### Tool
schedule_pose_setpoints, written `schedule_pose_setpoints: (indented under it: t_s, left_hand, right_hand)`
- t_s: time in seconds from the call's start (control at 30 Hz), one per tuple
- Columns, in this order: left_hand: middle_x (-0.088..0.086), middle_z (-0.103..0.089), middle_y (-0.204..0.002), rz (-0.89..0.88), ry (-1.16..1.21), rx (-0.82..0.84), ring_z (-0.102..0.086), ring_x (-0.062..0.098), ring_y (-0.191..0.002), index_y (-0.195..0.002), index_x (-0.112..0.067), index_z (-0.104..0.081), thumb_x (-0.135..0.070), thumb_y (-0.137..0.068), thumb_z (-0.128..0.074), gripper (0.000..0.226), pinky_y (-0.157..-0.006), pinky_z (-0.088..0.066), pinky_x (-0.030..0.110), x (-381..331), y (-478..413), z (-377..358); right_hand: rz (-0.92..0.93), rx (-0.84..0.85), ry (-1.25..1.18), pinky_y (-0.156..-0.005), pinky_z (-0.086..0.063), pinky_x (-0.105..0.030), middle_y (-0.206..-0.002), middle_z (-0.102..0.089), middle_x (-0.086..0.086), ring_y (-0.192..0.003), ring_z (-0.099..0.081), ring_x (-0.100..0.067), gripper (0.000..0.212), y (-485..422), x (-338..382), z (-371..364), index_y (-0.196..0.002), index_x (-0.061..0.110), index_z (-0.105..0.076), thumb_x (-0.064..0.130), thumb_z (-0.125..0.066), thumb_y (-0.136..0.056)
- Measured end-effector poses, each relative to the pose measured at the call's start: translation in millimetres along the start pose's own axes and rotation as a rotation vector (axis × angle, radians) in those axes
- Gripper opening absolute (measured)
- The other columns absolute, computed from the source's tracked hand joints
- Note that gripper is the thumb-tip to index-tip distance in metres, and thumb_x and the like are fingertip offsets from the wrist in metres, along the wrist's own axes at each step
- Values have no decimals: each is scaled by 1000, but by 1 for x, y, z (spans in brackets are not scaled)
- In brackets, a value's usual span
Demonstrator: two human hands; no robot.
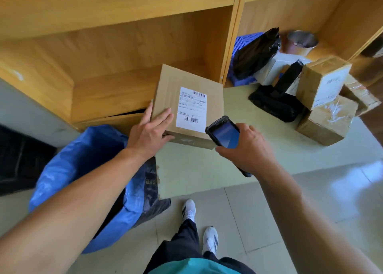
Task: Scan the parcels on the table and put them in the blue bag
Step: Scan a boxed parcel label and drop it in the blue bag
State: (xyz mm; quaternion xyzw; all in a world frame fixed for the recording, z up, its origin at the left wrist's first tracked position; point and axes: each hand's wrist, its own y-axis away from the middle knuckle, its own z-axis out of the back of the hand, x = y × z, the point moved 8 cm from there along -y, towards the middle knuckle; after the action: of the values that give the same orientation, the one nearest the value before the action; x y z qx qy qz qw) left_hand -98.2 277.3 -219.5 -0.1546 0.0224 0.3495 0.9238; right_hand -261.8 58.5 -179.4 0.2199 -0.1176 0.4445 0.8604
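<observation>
A brown cardboard parcel (172, 91) with a white barcode label lies at the left end of the pale table (207, 165). My left hand (149, 132) grips its near left corner. My right hand (246, 147) holds a black handheld scanner (223, 133), its screen lit, right beside the parcel's near right corner under the label. The blue bag (83, 155) stands open on the floor left of the table, below my left forearm.
More parcels crowd the table's right end: three taped cardboard boxes (325, 82), black plastic mailers (275, 105) and a white box (275, 66). A blue crate (244, 43) and a round tin (301, 42) sit behind. Wooden shelving (116, 51) rises at the back.
</observation>
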Motion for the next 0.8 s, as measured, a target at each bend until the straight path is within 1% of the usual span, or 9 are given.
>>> schedule_pose_setpoints:
  t_s: [0.17, 0.3, 0.4, 0.5, 0.57, 0.67, 0.7, 0.73, 0.8]
  left_hand:
    - [-10, -51, -153, 73, -38, -71, -32, 41, -148, -141, -20, -60, -42, -82, -80, 66, -63, -61, 55, 31, 54, 32]
    - [-8, -53, -151, 153, -67, -145, -35, 44, -146, -141, -19, -60, -42, -82, -79, 66, -72, -62, 55, 71, 99, 62]
    - [-6, -56, -148, 219, -101, -184, -40, 47, -142, -139, -16, -63, -37, -78, -86, 69, -75, -62, 54, 109, 132, 82]
    - [-4, -57, -147, 276, -130, -187, -41, 47, -142, -139, -15, -63, -37, -78, -86, 68, -78, -61, 56, 156, 167, 101]
    - [-4, -58, -146, 324, -163, -186, -42, 48, -141, -137, -14, -65, -37, -78, -86, 67, -79, -61, 56, 193, 192, 113]
    - [-5, -60, -144, 364, -202, -198, -45, 46, -139, -134, -15, -67, -39, -76, -86, 66, -72, -62, 55, 245, 233, 119]
    - [-4, -61, -143, 366, -212, -208, -46, 46, -138, -133, -14, -68, -40, -77, -85, 64, -74, -62, 55, 259, 245, 116]
    - [-3, -63, -141, 362, -223, -212, -47, 48, -137, -131, -13, -69, -41, -77, -82, 63, -80, -62, 55, 272, 256, 112]
    - [1, -65, -139, 359, -214, -196, -47, 53, -134, -129, -9, -70, -43, -78, -78, 61, -96, -55, 57, 298, 280, 96]
  right_hand:
    - [108, 53, 12, -79, -53, -39, -109, -51, 1, -92, -54, -20, 72, 16, 55, -19, -128, 21, -49, 61, -75, -74]
    - [202, 78, 59, -80, -54, -40, -109, -51, 2, -93, -54, -19, 74, 25, 112, -36, -129, 20, -48, 61, -75, -74]
    - [264, 96, 78, -79, -51, -38, -109, -50, 1, -93, -52, -20, 75, 29, 161, -51, -131, 19, -47, 61, -74, -75]
    - [316, 119, 76, -76, -47, -36, -109, -48, 1, -94, -50, -20, 77, 34, 215, -75, -134, 19, -46, 61, -73, -76]
    - [340, 147, 77, -79, -46, -36, -113, -50, -1, -100, -52, -23, 79, 38, 252, -99, -137, 18, -44, 60, -74, -76]
    - [354, 193, 70, -90, -49, -40, -130, -52, -4, -118, -54, -26, 86, 44, 304, -137, -143, 17, -41, 61, -75, -77]
    - [357, 205, 73, -92, -49, -41, -133, -51, -4, -121, -53, -27, 87, 45, 319, -150, -144, 17, -40, 61, -74, -77]
    - [360, 217, 74, -93, -49, -42, -135, -51, -4, -123, -53, -27, 88, 47, 333, -161, -145, 18, -40, 62, -74, -77]
    - [358, 241, 87, -94, -50, -43, -137, -50, -5, -125, -52, -28, 89, 47, 358, -184, -145, 18, -39, 63, -73, -77]
